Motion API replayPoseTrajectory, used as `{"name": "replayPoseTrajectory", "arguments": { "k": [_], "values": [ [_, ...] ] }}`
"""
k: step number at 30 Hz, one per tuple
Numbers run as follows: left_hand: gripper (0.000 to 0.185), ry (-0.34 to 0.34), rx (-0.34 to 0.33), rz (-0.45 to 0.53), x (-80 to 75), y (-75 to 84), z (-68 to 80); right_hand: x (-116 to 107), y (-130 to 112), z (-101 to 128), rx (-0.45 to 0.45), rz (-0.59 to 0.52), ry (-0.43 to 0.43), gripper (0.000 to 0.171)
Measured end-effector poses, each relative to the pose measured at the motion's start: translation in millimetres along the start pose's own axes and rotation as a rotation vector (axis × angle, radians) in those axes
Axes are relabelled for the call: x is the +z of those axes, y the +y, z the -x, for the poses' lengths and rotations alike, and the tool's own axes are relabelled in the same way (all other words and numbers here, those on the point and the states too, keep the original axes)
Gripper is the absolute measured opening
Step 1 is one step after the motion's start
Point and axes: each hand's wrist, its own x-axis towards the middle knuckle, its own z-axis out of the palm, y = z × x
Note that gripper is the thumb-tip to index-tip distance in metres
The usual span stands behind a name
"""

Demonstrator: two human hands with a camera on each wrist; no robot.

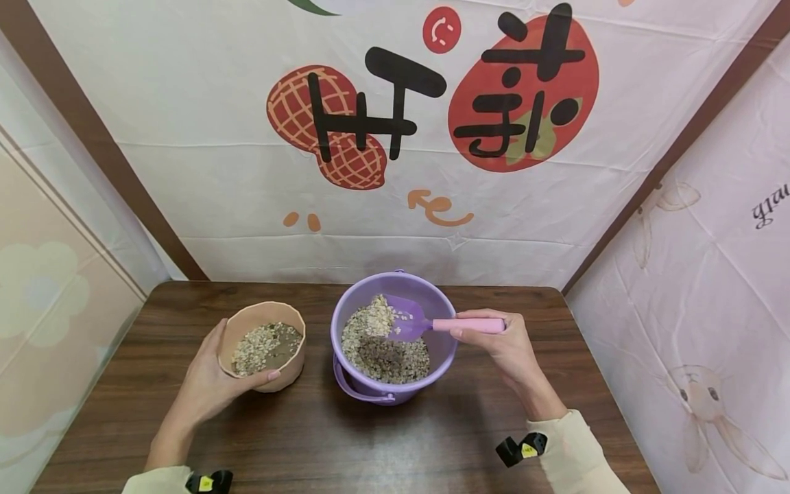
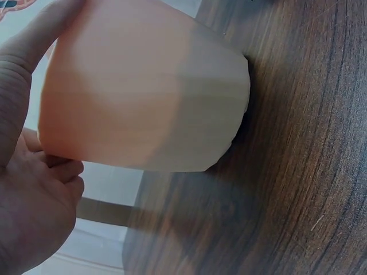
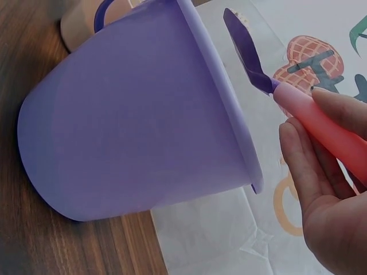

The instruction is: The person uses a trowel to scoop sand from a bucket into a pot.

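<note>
My left hand point(image 1: 206, 384) grips a peach-coloured pot point(image 2: 137, 86), its thumb on the near side and its fingers round the left side. Pale grains point(image 1: 256, 348) cover part of a smooth brownish surface inside the pot. To its right stands a purple bucket point(image 3: 132, 120), partly filled with greyish and tan loose grains point(image 1: 395, 357). My right hand point(image 1: 503, 346) holds a small trowel by its pink handle point(image 1: 469, 325). Its purple blade point(image 3: 246, 48) is over the bucket, above the rim, with a heap of pale flaky grains point(image 1: 379, 315) at its tip.
The bucket's purple handle point(image 1: 354, 392) hangs down on its near side. Pot and bucket stand on a dark wooden table point(image 1: 345, 446) with a gap between them. Behind the table hangs a printed white cloth point(image 1: 234, 185); another patterned cloth point(image 1: 710, 309) borders the right side.
</note>
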Motion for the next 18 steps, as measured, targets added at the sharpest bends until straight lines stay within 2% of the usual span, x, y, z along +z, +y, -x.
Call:
{"name": "replayPoseTrajectory", "arguments": {
  "k": [9,13,18],
  "values": [
    [0.138,-0.008,-0.02,-0.002,-0.2,1.0,0.8,17,-7,-4,0.012,0.006,-0.002,0.041],
    [0.138,-0.001,-0.019,0.008,0.1,1.0,0.9,32,-11,-7,0.025,0.033,0.021,0.038],
    [0.138,0.007,-0.019,0.022,1.1,0.4,0.3,53,-17,-13,0.034,0.007,-0.007,0.036]
  ]
}}
